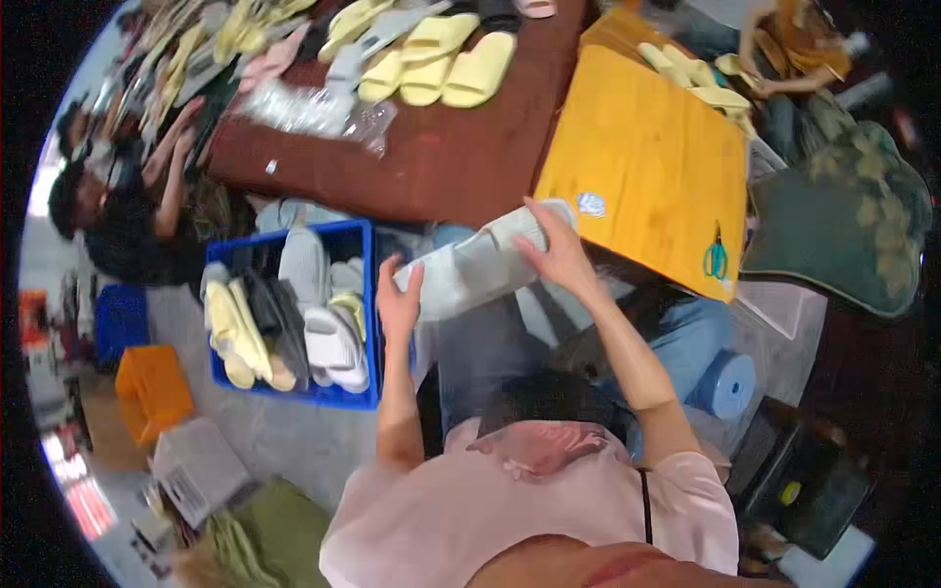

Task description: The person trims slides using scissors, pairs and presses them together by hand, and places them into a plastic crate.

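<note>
Right hand (557,257), thumb and fingers clamped on the far end of a pale slipper (477,272)! Left hand (400,294), thumb and fingertips apart at its near end; grip can't be told. The slipper's above the lap, likely light, bendy, best pinched by its edges. Blue box (371,338) at nine o'clock, brown table (441,171) at eleven, yellow board (647,167) at two, seated person (127,220) at ten.

- slipper (480,267): between left hand (399,302) and right hand (563,250)
- crate (370,279): left of the slipper, footwear (238,333) in it
- front table (461,162): ahead, sandals (477,71) and plastic wrap (309,113) on it
- side table (652,147): right of the front table, scissors (717,260) on its near right corner
</note>
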Action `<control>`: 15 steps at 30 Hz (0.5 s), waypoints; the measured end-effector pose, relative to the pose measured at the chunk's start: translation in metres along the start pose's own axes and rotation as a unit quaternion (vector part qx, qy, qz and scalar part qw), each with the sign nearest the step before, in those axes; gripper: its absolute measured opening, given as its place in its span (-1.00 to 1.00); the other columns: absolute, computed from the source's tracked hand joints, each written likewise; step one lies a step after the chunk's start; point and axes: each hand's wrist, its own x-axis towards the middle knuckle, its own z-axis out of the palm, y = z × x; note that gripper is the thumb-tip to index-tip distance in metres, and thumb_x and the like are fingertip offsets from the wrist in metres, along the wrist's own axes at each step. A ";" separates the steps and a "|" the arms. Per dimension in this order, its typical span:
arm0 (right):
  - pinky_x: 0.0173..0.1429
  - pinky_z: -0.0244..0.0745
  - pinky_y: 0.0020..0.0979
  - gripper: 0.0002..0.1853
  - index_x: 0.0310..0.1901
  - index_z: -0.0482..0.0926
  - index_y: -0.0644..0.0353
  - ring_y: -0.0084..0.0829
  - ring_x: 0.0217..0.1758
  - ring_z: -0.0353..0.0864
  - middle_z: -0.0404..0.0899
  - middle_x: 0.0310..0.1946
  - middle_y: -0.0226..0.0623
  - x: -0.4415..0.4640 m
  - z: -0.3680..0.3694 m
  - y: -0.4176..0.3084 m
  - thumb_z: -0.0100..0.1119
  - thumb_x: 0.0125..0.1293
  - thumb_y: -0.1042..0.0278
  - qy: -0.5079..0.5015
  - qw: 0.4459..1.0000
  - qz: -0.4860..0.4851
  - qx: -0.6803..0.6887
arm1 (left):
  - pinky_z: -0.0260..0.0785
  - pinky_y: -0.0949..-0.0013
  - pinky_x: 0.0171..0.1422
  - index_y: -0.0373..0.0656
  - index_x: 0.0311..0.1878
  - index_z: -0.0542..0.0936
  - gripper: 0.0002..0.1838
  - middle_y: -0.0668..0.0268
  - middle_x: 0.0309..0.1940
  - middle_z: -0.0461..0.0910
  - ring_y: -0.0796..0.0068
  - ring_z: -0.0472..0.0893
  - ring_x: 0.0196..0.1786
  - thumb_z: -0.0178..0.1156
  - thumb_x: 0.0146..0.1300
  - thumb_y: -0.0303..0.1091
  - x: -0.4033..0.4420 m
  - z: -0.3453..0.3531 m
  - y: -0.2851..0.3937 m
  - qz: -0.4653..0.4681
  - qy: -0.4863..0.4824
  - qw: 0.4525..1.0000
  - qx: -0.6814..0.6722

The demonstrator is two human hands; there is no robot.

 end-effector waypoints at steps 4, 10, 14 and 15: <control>0.43 0.23 0.03 -0.19 0.36 0.45 0.23 0.12 0.37 0.29 0.37 0.34 0.01 0.002 -0.034 -0.008 0.44 0.18 -0.10 0.077 0.973 -0.003 -0.217 | 0.43 0.15 0.20 -0.27 -0.01 0.66 -0.62 0.03 -0.07 0.67 0.03 0.64 0.04 0.34 0.33 -0.13 0.005 0.008 -0.005 0.056 0.001 0.998 0.024; 0.26 0.47 -0.18 -0.46 0.25 0.48 0.33 -0.04 0.12 0.63 0.66 0.05 0.06 -0.003 -0.013 0.075 0.19 0.47 0.02 0.091 0.981 0.127 0.115 | 0.44 0.24 0.16 -0.32 -0.02 0.64 -0.64 0.05 -0.10 0.66 0.19 0.64 -0.02 0.30 0.39 -0.17 -0.001 0.014 -0.009 0.052 -0.011 0.999 -0.003; 0.21 0.48 -0.31 -0.61 0.13 0.56 0.34 -0.28 0.05 0.67 0.71 -0.05 -0.09 -0.017 0.024 0.079 0.15 0.50 0.17 0.152 0.952 0.110 0.243 | 0.44 0.24 0.13 -0.32 -0.02 0.65 -0.64 0.06 -0.11 0.66 0.18 0.64 -0.04 0.31 0.38 -0.16 -0.005 0.019 -0.010 0.042 0.021 0.999 0.002; 0.20 0.49 -0.32 -0.62 0.12 0.57 0.34 -0.30 0.04 0.66 0.71 -0.06 -0.10 -0.020 0.026 0.078 0.16 0.50 0.18 0.159 0.946 0.111 0.261 | 0.44 0.24 0.13 -0.32 -0.03 0.65 -0.64 0.06 -0.12 0.67 0.17 0.64 -0.05 0.31 0.37 -0.16 -0.005 0.019 -0.010 0.045 0.030 0.998 0.012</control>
